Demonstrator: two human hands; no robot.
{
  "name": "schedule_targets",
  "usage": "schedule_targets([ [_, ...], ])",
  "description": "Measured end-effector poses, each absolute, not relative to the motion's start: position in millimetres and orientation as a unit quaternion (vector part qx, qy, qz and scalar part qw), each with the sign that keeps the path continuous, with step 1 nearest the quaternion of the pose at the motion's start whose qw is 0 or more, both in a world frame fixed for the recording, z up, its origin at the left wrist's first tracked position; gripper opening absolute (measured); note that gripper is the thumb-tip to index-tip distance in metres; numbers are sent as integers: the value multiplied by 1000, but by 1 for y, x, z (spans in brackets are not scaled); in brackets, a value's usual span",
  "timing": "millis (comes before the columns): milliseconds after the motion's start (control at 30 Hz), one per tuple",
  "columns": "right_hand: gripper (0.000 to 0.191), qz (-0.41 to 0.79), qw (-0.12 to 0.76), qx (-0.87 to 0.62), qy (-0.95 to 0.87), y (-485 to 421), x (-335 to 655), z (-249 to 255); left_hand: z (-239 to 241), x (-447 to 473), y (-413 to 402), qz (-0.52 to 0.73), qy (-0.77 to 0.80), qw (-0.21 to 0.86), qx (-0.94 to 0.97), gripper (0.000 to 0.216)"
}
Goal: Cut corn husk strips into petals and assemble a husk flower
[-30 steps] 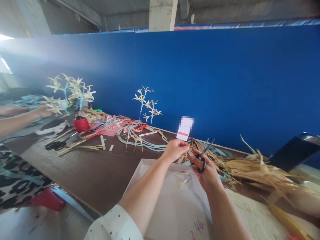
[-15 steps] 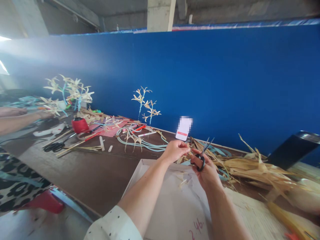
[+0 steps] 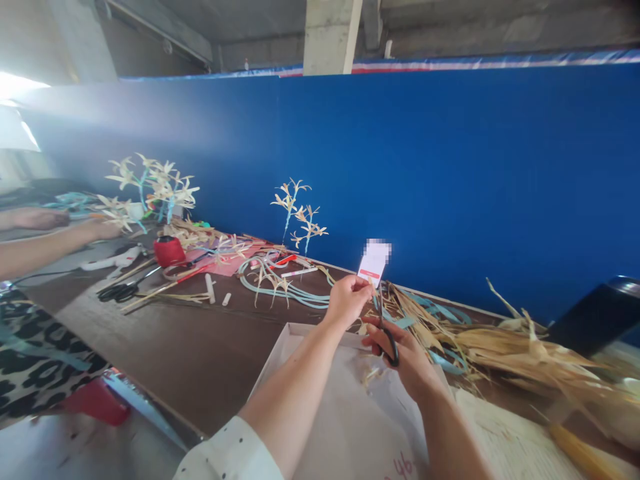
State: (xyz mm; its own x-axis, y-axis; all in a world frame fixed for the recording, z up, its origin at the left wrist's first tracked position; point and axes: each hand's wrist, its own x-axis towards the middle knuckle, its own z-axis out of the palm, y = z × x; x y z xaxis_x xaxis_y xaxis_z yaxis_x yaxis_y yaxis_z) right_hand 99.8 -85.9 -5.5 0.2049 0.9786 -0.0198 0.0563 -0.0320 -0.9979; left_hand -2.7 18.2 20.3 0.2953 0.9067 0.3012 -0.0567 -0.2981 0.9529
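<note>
Over the white box [image 3: 293,340] at the table's [image 3: 200,340] near edge, the left hand [image 3: 347,300] has its grip pinched tight on a small husk piece [image 3: 373,285]. The right hand [image 3: 407,357] grips black scissors [image 3: 390,343], fingers through the loops, blades pointing up at the piece. A few husk scraps [image 3: 371,375] lie in the box.

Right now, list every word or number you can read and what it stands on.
"46", handwritten in pink on the white box, partly cut off at the picture's edge.
On the white card with a red band: print blurred, unreadable.
Nothing else legible.
</note>
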Motion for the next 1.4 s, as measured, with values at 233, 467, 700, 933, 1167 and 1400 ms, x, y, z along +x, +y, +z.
schedule_targets([
  [233,48,430,519,-572,-469,-84,101,-5,21,-2,18,494,338,495,629,18],
  [467,47,420,512,-578,-477,-83,104,-10,19,-2,20,499,345,480,634,17],
  [700,49,411,512,-587,-474,-81,102,-10,20,-2,18,494,353,479,634,17],
  [933,51,403,514,-594,-470,-80,101,-9,23,-4,15,491,357,484,630,19],
  [1167,49,391,508,-599,-480,-80,101,-11,22,-4,17,488,362,474,637,20],
  [1400,50,390,504,-605,-477,-80,102,-11,24,-4,14,487,365,487,627,18],
])
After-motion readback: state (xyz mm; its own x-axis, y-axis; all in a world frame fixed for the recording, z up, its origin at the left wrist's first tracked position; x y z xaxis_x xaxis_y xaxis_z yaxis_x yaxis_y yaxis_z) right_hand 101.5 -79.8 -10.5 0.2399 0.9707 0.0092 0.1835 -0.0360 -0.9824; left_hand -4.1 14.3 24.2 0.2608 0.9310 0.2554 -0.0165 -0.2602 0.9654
